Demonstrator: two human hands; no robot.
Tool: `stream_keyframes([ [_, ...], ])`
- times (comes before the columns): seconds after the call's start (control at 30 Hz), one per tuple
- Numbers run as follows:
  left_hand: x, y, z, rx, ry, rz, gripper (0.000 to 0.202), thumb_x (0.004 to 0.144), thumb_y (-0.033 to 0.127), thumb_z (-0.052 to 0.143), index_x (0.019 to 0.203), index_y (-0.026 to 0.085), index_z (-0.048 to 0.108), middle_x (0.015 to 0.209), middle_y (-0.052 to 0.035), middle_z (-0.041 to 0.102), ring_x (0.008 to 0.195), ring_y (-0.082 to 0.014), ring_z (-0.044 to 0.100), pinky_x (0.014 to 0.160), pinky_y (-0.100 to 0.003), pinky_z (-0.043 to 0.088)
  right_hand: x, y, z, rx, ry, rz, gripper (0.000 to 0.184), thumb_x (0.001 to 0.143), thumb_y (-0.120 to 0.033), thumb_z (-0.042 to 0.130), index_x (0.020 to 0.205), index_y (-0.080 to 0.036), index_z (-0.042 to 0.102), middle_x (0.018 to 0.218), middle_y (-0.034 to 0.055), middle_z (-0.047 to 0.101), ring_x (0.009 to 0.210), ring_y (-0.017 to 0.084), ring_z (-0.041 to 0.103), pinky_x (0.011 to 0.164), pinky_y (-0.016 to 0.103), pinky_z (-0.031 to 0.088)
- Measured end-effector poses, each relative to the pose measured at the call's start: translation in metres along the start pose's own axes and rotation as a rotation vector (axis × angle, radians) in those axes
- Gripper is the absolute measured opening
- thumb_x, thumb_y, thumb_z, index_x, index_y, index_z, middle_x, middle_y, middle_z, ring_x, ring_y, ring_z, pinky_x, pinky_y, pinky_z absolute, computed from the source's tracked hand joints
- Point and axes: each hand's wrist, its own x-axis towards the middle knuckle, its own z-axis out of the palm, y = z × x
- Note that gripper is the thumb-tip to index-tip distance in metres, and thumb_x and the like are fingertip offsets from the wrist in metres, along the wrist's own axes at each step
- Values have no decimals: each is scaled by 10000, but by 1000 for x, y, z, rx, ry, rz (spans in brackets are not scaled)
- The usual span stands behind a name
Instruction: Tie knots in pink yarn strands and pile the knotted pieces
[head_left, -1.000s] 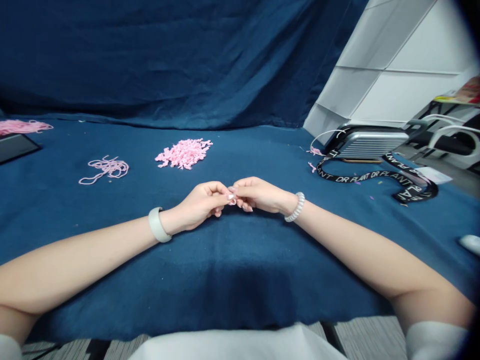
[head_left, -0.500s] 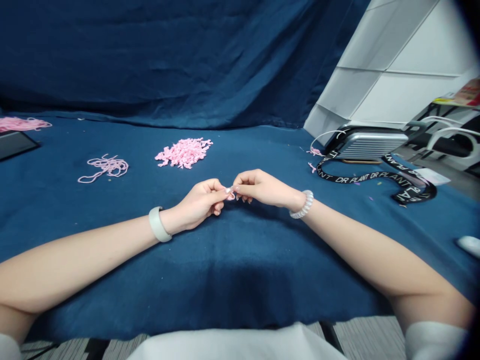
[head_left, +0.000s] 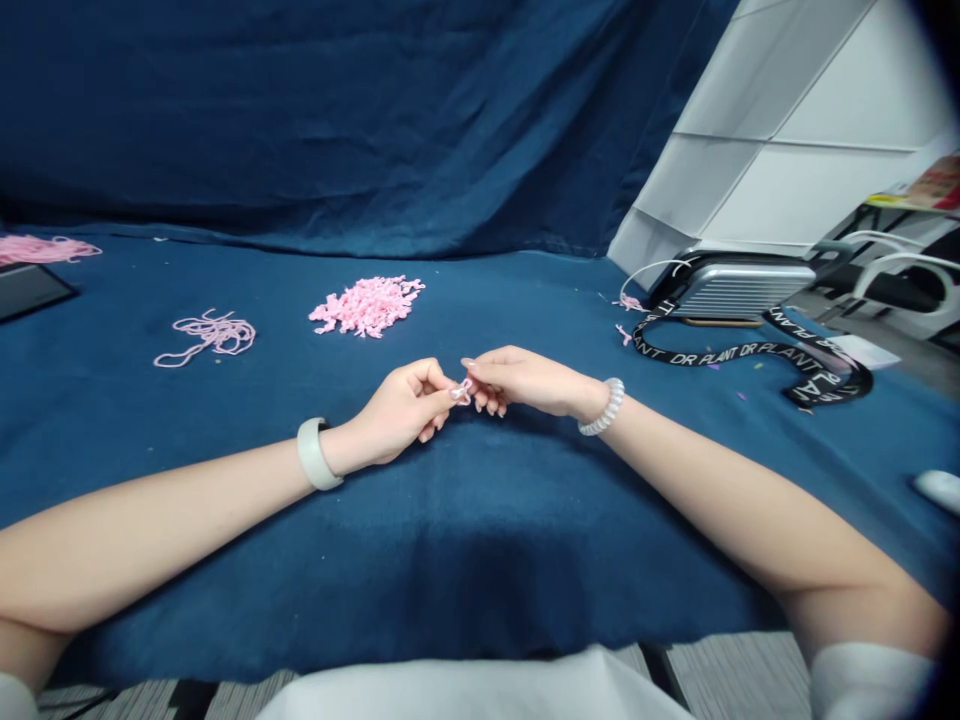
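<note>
My left hand is closed in a pinch, with thumb and forefinger gripping a short looped piece of pink cord. A small loop of the cord sticks out past the fingertips toward the right. Close beside it is my right hand, its thumb raised and apart from the curled fingers below. The loop lies right by those fingers; whether they touch it I cannot tell. Behind the hands lies a pile of short knotted pink cord pieces. To its left is a loose tangle of longer pink cord.
More pink cord lies at the far left by a dark flat object. On the right are a silver-grey ribbed case, a black lettered strap and a white rounded object. Blue cloth covers the table.
My right thumb has lifted away from the left fingertips, and the hands are slightly further apart. More of the cord loop shows between them.
</note>
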Motion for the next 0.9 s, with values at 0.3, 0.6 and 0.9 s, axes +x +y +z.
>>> stream_keyframes([
  [0.3, -3, 6, 3, 77, -16, -4, 236, 774, 320, 635, 702, 172, 466, 445, 62, 504, 325, -40, 391, 319, -140, 283, -2, 2, 3, -64, -37, -23, 351, 808, -455, 550, 663, -136, 526, 569, -24, 496, 517, 60, 456, 483, 181, 388],
  [0.6, -2, 6, 2, 22, 5, -46, 238, 765, 337, 643, 702, 174, 482, 418, 50, 500, 331, -49, 402, 333, -145, 284, -1, 0, -1, 95, -103, 69, 218, 844, -276, 507, 677, -136, 507, 588, -26, 503, 506, 51, 465, 502, 178, 395],
  [0.9, 1, 10, 1, -184, 64, -126, 229, 729, 272, 676, 707, 144, 488, 727, -11, 638, 400, -21, 428, 353, -147, 306, -11, -13, 5, -511, 219, -195, 206, 817, -247, 484, 697, -129, 602, 620, 5, 571, 539, 78, 462, 524, 209, 333],
])
